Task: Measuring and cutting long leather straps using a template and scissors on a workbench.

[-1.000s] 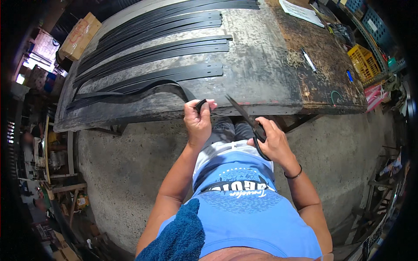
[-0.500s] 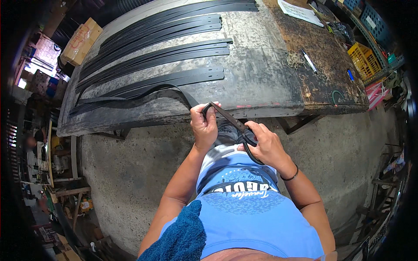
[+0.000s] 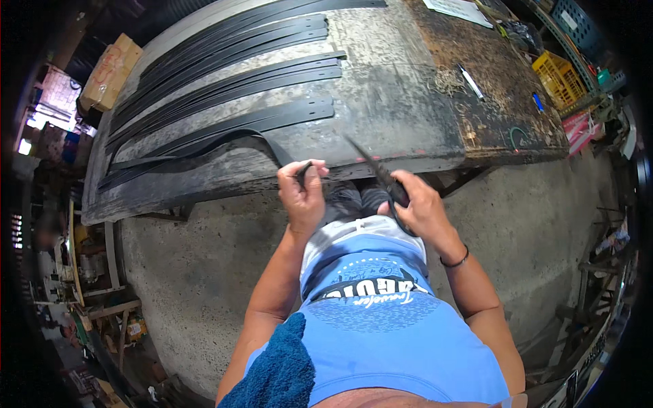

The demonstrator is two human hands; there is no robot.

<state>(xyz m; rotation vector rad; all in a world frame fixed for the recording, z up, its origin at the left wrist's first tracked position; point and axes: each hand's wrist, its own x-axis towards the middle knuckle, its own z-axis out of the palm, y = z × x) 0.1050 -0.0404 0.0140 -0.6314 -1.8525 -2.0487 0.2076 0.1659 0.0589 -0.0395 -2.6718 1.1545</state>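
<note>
Between thumb and fingers of the left hand [image 3: 303,197], pinched together: end of a long, flat, black flexible strip [image 3: 274,148], held at the near edge of a worn grey-and-brown table [image 3: 394,88]; rest of it arches back left onto the tabletop. Right hand [image 3: 423,209] clamped around black-handled scissors [image 3: 381,171] with dark blades, tips up and leftward, near the left hand but apart from the strip; blades blurred, cannot tell if parted. Behind, flat black strips [image 3: 292,114] lie in rows. Farther right on table: white-barrelled pen [image 3: 471,82], blue pen [image 3: 538,102]. Past the right end, yellow plastic crate [image 3: 559,80]. Far left, brown cardboard box [image 3: 113,73].
</note>
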